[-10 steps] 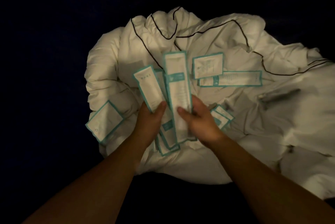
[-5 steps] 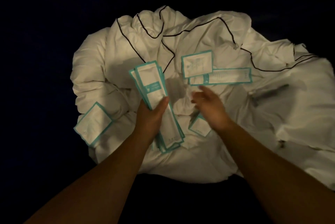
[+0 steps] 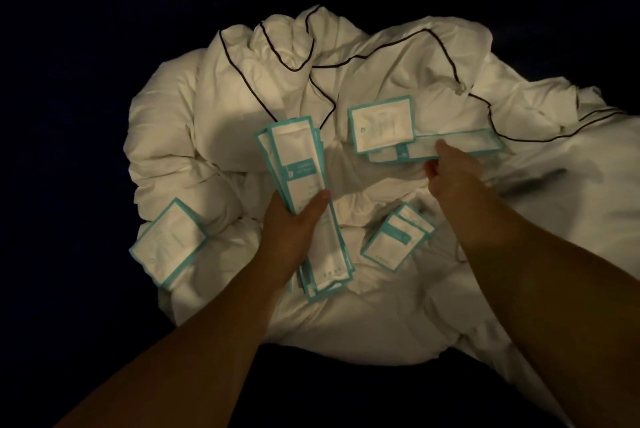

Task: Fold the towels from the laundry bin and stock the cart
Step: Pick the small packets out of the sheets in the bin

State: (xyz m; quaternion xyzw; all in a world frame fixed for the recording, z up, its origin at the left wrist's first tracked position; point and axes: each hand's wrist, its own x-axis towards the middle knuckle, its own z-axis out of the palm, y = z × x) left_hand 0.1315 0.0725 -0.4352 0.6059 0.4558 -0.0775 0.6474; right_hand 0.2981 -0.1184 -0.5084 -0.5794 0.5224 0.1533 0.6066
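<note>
One stack in left hand; right hand pinches packet.

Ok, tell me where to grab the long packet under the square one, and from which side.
Pinch the long packet at its near edge, right of the square packet, coming from the near side like the right hand: its left end is covered and it lies flat on the duvet.

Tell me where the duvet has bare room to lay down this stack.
Bare duvet lies between the stack in the left hand and the right hand; also above the left square packet. Crowded: the overlapping packets at the right hand, small packets below.
</note>
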